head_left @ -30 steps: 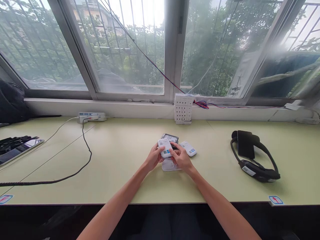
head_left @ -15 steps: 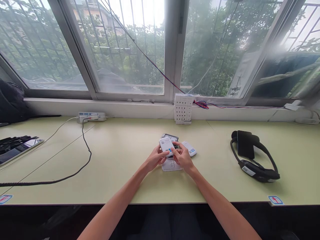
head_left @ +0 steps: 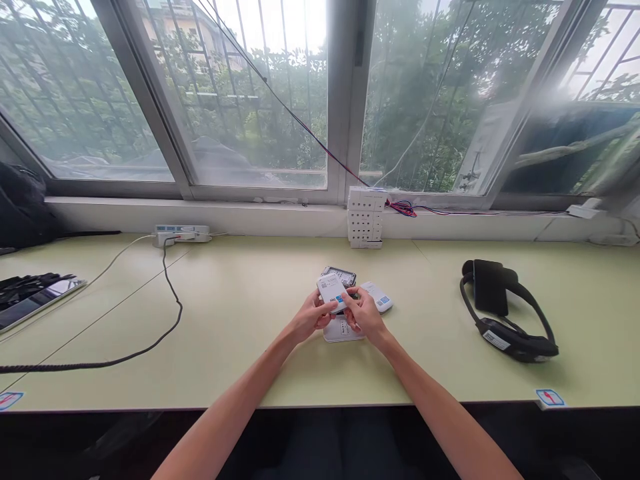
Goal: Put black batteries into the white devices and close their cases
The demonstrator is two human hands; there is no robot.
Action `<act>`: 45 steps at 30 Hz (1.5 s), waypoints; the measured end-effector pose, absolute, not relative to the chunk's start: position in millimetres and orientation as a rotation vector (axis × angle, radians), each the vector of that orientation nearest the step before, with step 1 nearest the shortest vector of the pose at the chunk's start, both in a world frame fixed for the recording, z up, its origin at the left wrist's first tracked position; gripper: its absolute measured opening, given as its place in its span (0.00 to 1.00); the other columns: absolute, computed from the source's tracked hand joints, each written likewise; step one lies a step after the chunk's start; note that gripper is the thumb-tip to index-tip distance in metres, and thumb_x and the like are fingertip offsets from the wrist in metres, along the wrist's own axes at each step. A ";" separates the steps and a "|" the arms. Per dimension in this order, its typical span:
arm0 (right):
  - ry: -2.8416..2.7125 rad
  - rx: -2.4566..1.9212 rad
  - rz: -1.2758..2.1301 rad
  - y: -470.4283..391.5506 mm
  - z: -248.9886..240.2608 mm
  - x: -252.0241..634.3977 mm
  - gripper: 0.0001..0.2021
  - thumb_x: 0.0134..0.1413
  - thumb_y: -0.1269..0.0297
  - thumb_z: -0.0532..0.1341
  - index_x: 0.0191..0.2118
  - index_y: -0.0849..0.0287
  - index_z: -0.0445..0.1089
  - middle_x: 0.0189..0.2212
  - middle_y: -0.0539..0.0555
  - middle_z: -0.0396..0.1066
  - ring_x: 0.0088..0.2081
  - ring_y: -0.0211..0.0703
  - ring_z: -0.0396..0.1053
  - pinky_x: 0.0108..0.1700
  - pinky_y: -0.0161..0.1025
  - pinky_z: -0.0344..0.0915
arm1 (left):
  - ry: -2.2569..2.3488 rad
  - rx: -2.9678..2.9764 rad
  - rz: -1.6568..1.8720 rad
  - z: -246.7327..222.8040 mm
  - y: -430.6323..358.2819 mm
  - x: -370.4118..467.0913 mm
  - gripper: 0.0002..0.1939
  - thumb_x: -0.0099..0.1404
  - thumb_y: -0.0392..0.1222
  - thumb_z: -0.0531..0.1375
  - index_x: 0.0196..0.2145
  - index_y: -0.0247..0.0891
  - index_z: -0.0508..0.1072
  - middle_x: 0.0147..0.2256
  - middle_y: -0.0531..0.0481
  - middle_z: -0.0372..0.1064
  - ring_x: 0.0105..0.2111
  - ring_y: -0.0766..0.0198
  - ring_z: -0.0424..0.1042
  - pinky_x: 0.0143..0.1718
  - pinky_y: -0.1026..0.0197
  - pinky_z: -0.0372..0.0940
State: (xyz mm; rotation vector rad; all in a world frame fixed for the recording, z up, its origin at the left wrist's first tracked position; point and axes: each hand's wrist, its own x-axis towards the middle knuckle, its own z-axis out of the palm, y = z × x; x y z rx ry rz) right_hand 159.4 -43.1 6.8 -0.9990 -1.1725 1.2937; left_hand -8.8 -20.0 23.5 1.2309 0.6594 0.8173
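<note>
A small white rectangular device casing [head_left: 330, 287], printed with text, a code square and a blue patch, is tilted up between both hands. My left hand [head_left: 311, 316] grips its lower left edge, thumb on the face. On the right side, my right hand [head_left: 367, 312] pinches the same casing near the blue patch. Behind it lies an open device shell [head_left: 344, 275] with its inside showing, partly covered. Another white casing [head_left: 378, 298] rests just right of it. Below the hands is a white casing [head_left: 341, 331] with a small boxed label, partly hidden by the fingers.
A stack of white boxes [head_left: 366, 219] stands against the sill. To the right lies a black headset [head_left: 517, 340] with a black phone-like slab [head_left: 491, 288]. On the left are a power strip [head_left: 183, 234], a black cable [head_left: 181, 308] and a tablet [head_left: 43, 303].
Both hands keep hold of the white casing in nearly the same place. My right fingers have shifted slightly at its edge. The whole view has drifted a little.
</note>
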 end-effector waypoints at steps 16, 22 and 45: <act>-1.218 -1.004 1.482 -46.2 6.7 157.9 0.25 0.51 0.41 0.61 0.19 0.59 0.60 0.11 0.46 0.59 0.10 0.30 0.54 0.10 0.28 0.41 | 0.653 1.252 0.807 23.3 -22.0 -8.6 0.24 0.55 0.50 0.68 0.44 0.38 0.65 0.23 0.60 0.58 0.15 0.79 0.45 0.17 0.68 0.38; -1.204 -0.931 1.557 -49.2 12.8 159.7 0.24 0.51 0.44 0.62 0.19 0.59 0.60 0.11 0.44 0.56 0.10 0.27 0.50 0.11 0.28 0.40 | 0.628 1.249 0.798 25.5 -23.2 -9.0 0.24 0.56 0.49 0.68 0.45 0.38 0.64 0.24 0.60 0.56 0.16 0.79 0.46 0.17 0.68 0.39; -1.308 -0.880 1.479 -53.2 16.2 160.3 0.23 0.54 0.46 0.60 0.19 0.59 0.60 0.10 0.43 0.55 0.10 0.28 0.49 0.12 0.30 0.46 | 0.599 1.268 0.809 23.4 -22.0 -9.4 0.23 0.54 0.48 0.69 0.43 0.38 0.65 0.26 0.57 0.60 0.17 0.79 0.47 0.18 0.68 0.41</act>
